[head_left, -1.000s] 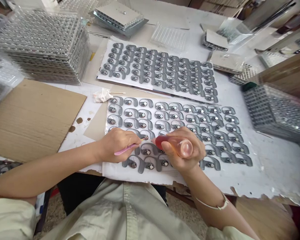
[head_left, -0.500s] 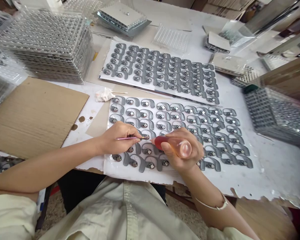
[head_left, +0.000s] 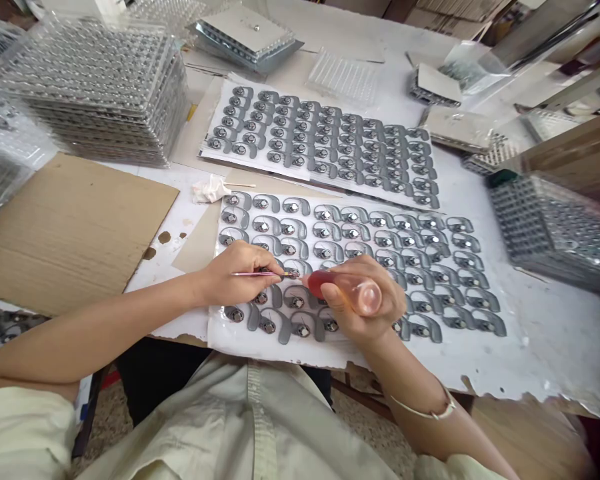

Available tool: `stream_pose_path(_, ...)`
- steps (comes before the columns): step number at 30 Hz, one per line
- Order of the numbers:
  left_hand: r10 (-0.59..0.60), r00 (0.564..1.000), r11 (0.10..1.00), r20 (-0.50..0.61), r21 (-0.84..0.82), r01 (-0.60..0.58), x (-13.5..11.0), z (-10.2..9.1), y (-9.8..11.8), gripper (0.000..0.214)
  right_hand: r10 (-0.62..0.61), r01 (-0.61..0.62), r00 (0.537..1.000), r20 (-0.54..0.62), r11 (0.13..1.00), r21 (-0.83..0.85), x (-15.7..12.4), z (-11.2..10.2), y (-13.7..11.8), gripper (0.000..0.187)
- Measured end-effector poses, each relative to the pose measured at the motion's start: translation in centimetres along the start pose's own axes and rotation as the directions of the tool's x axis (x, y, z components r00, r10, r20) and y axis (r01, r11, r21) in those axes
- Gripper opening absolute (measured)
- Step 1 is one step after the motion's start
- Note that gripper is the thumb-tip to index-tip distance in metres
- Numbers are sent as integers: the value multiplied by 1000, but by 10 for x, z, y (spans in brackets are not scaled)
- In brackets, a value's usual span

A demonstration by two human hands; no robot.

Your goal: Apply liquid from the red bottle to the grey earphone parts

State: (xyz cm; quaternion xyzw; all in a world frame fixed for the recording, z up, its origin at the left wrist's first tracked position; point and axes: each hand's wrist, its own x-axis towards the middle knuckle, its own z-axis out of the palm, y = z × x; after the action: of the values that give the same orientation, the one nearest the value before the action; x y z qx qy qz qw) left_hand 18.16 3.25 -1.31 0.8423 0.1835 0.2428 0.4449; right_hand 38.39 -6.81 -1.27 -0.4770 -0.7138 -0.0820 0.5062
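My left hand pinches a thin pink-handled brush, its tip at a small grey curved piece with a round metallic part. My right hand is wrapped round a clear squeeze bottle of reddish-orange liquid. The bottle lies tilted, its nozzle pointing left, close to the brush tip. Whether nozzle and piece touch I cannot tell. Beneath both hands is a white sheet with rows of these grey pieces, some hidden by my hands.
Behind lies a second sheet of grey pieces. A crumpled white tissue and a cotton swab rest between the sheets' left ends. Cardboard and stacked clear trays are at left; more packed trays stand at right.
Almost nothing differs. The bottle and my right hand have shifted very slightly left; my left hand keeps its place with the brush.
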Motion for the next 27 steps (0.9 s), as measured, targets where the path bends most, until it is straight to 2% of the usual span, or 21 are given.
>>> stream_pose_path(3,38,999,999,-28,21,-37,0,1,-1,7,70,-68,997,-32,996,64,5,-1,0,14)
stream_pose_path(5,73,996,996,-42,55,-70,0,2,-1,6,173,-154,978,-120,976,154,12,-8,1,12)
stream_pose_path(6,97,994,992,-53,81,-92,0,2,1,6,254,-213,949,-187,953,214,17,-13,2,17)
stream_pose_path(8,179,980,975,-84,152,-164,-4,4,6,6,451,-333,843,-293,865,376,25,-27,4,23)
stream_pose_path(10,295,949,936,-112,231,-264,-12,7,14,7,620,-399,726,-298,733,551,29,-44,4,21)
stream_pose_path(11,351,929,912,-118,269,-310,-17,9,19,9,671,-410,689,-274,672,616,28,-51,4,21)
stream_pose_path(13,438,892,854,-111,360,-375,-29,17,27,12,732,-430,651,-204,576,695,23,-60,3,26)
stream_pose_path(16,512,856,750,-72,524,-404,-44,31,36,15,802,-484,588,-106,454,748,10,-56,-3,28)
stream_pose_path(17,523,850,721,-59,562,-404,-48,35,38,15,809,-498,584,-67,423,757,6,-51,-6,26)
stream_pose_path(19,529,847,689,-43,605,-399,-51,42,41,16,792,-513,610,9,387,767,0,-38,-12,24)
stream_pose_path(21,534,844,674,-45,626,-393,-52,47,43,14,769,-520,638,35,398,756,-3,-26,-17,22)
stream_pose_path(24,537,843,660,-42,643,-388,-50,50,45,12,765,-514,637,-98,516,686,-9,-15,-21,27)
stream_pose_path(27,534,845,647,-30,657,-386,-49,50,45,12,675,-473,688,-266,695,541,-17,-12,-22,28)
